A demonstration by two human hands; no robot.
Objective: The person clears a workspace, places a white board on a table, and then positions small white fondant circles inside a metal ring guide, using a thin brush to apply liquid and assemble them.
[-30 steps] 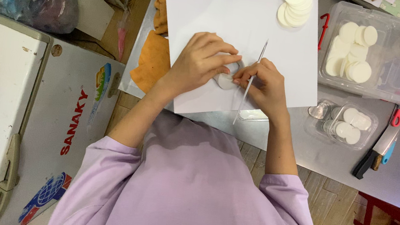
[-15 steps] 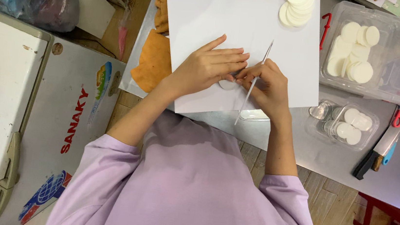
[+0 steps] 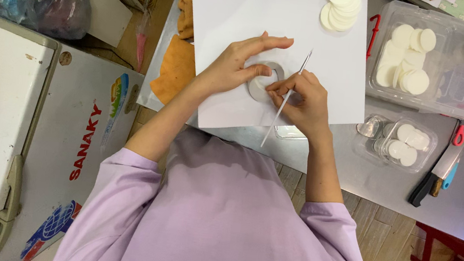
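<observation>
A white board [image 3: 243,12] lies on the steel table. On it sits a metal ring mould [image 3: 260,82] with white dough inside. My left hand [image 3: 237,63] rests on the ring's left side, fingers stretched over its top. My right hand [image 3: 302,100] holds a thin metal stick [image 3: 286,99] like a pen, its shaft slanting up to the right; the fingers touch the ring's right edge. A stack of white dough discs [image 3: 340,7] lies at the board's far end.
A clear box [image 3: 457,90] holds more white discs, a smaller clear tray [image 3: 429,146] sits nearer. A knife [image 3: 437,173] lies at the right. Orange cloths [image 3: 175,68] lie left of the board. A white chest freezer [image 3: 0,125] stands at my left.
My left hand's fingers have spread out over the ring, which now shows between the hands. My right hand with the stick has shifted slightly along the ring's edge.
</observation>
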